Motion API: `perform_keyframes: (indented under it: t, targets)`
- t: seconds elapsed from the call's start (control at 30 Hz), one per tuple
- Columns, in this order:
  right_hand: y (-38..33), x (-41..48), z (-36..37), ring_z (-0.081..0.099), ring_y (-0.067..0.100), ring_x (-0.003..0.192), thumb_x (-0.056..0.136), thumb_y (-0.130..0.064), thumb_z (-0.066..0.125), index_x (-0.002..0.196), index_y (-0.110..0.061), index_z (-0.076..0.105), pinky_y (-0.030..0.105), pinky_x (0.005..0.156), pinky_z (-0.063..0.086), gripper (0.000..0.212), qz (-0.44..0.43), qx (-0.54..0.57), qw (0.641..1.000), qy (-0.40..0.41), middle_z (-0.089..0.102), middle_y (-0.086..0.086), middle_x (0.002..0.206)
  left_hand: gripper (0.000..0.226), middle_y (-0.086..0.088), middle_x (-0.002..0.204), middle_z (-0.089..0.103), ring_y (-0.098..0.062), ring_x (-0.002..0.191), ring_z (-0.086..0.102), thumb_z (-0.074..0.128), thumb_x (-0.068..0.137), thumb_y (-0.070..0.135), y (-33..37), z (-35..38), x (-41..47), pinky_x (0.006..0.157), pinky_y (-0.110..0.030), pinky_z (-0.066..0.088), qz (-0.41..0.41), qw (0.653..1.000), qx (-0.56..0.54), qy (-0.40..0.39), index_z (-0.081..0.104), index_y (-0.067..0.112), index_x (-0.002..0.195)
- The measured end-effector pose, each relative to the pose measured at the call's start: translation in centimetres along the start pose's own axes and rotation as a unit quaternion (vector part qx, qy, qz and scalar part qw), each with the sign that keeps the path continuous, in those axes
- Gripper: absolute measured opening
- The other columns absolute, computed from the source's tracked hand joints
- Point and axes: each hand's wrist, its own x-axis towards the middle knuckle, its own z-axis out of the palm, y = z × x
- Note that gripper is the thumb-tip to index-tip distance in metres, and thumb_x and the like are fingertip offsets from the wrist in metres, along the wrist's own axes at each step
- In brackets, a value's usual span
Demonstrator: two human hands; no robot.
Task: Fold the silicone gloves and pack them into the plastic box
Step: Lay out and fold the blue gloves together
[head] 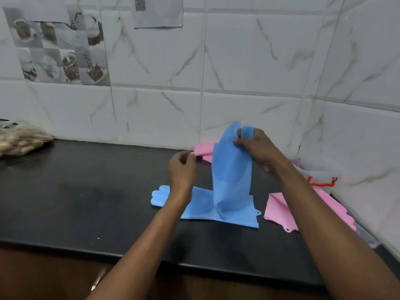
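My right hand (257, 149) is pinching the finger end of a blue silicone glove (231, 167), thumb and fingertips closed on the glove's finger tips, holding it up so it hangs w/ the cuff end touching down near the counter. Left hand (183, 169) is raised just left of the hanging glove, fingers loosely curled, gripping nothing and not touching it.

Under both hands a 2nd blue glove (201, 205) lies flat on the black countertop (86, 191), its fingers pointing left past my left wrist, cuff to the right w/ a small hang tab at the corner. The hanging glove's lower end rests on it.

Right of that, partly under my right forearm, a pink silicone glove (279, 208) lies flat. Another pink glove (204, 149) sits behind the blue one, near the wall.

At the far right, by the corner, a clear plastic box (320, 176) w/ red clips shows, mostly hidden by my arm; can't tell what's in it. Far left on the counter is a clear bag of brownish items (19, 139). White marble-look tiles (259, 61) back the counter.
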Motion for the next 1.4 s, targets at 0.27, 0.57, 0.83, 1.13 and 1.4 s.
perform_keyframes:
  t: [0.27, 0.57, 0.83, 1.13, 1.4]
  targets:
    - [-4.4, -2.8, 5.5, 0.063, 0.02, 0.094, 0.088, -0.038, 0.062, 0.109, -0.025, 0.046, 0.036, 0.079, 0.051, 0.029, -0.088, -0.317, 0.929, -0.171, 0.066, 0.001, 0.105, 0.063, -0.017, 0.107, 0.063, -0.032, 0.104, 0.064, 0.056, 0.086, 0.064, 3.7, 0.5, -1.1, 0.094, -0.05, 0.05, -0.142, 0.904, -0.298, -0.272, 0.065, 0.006, 0.109]
    - [3.0, -4.9, 0.8, 0.048, 0.013, 0.064, 0.09, -0.037, 0.061, 0.089, -0.004, 0.061, 0.027, 0.067, 0.04, 0.033, 0.112, -0.015, 0.974, 0.197, 0.056, 0.0, 0.073, 0.041, -0.015, 0.073, 0.07, -0.028, 0.075, 0.075, 0.017, 0.09, -0.006, 4.2, 0.4, 0.8, 0.062, -0.034, 0.061, -0.259, 0.796, -0.507, -0.205, 0.058, -0.001, 0.089]
    - [9.2, -7.3, 4.1, 0.06, 0.046, 0.113, 0.085, -0.065, 0.056, 0.132, 0.011, 0.037, 0.061, 0.096, 0.048, 0.092, 0.333, 0.523, 0.785, 0.017, 0.052, 0.032, 0.13, 0.029, -0.011, 0.088, 0.07, -0.025, 0.086, 0.069, 0.029, 0.099, 0.003, 7.1, 3.3, 0.9, 0.067, -0.034, 0.062, -0.215, 0.824, -0.475, -0.222, 0.059, 0.002, 0.099]
    - [8.4, -6.5, -0.3, 0.074, 0.027, 0.08, 0.083, 0.004, 0.068, 0.111, 0.002, 0.064, 0.037, 0.063, 0.062, 0.028, 0.224, 0.274, 0.925, 0.137, 0.074, 0.015, 0.1, 0.013, -0.017, 0.115, 0.06, -0.03, 0.116, 0.062, 0.056, 0.095, 0.013, 0.5, -4.3, 3.8, 0.099, -0.046, 0.05, -0.212, 0.935, -0.244, -0.144, 0.057, 0.003, 0.103]
    - [11.3, -7.3, 0.9, 0.075, 0.021, 0.064, 0.083, -0.001, 0.072, 0.101, 0.001, 0.066, 0.032, 0.053, 0.059, 0.019, 0.256, 0.07, 0.955, 0.131, 0.073, 0.017, 0.096, 0.03, -0.024, 0.114, 0.069, -0.035, 0.099, 0.071, 0.064, 0.086, 0.0, -5.3, -8.4, 4.8, 0.077, -0.05, 0.059, -0.279, 0.955, -0.06, -0.085, 0.063, -0.006, 0.115]
